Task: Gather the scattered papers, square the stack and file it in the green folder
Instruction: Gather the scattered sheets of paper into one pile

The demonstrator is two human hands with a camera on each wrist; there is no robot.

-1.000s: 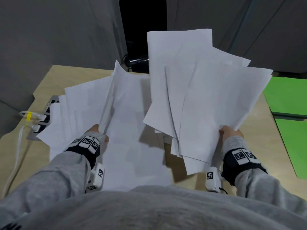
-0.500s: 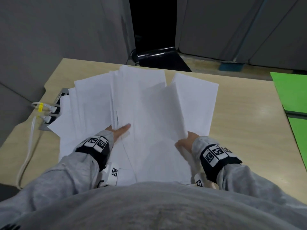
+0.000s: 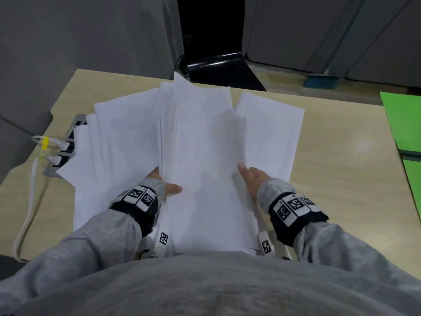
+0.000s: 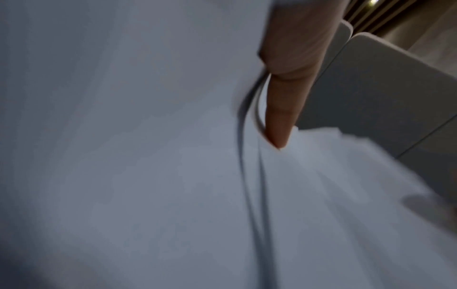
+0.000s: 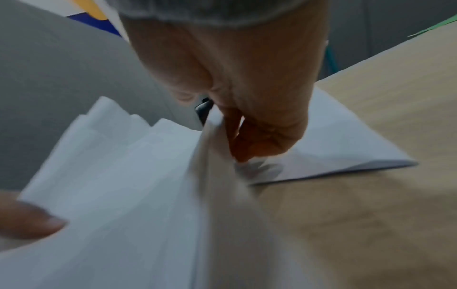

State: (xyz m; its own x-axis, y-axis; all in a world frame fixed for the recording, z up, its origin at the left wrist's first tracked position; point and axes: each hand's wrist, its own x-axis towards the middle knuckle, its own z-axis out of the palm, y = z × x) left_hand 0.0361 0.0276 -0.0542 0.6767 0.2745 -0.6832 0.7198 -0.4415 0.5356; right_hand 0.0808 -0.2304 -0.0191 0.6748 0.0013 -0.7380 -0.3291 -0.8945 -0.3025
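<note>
A loose stack of white papers point(image 3: 205, 169) lies in the middle of the table, uneven at its far end. My left hand point(image 3: 169, 187) holds its left edge, thumb on top and fingers tucked under; the left wrist view shows one finger point(image 4: 284, 109) slid between sheets. My right hand point(image 3: 249, 176) grips the right edge; in the right wrist view its fingers point(image 5: 249, 140) curl at the edge with the thumb point(image 5: 29, 221) on top. More sheets point(image 3: 118, 137) fan out to the left, and one sheet point(image 3: 273, 128) lies on the right. The open green folder point(image 3: 405, 124) is at the table's right edge.
A power strip with white cables point(image 3: 61, 147) sits at the table's left edge, partly under the sheets. Bare tabletop point(image 3: 341, 167) lies between the papers and the folder. A black chair base point(image 3: 218, 67) and grey partitions stand beyond the far edge.
The fan of sheets my right hand held up has come down onto the pile. Both hands have moved in to the sides of the central stack.
</note>
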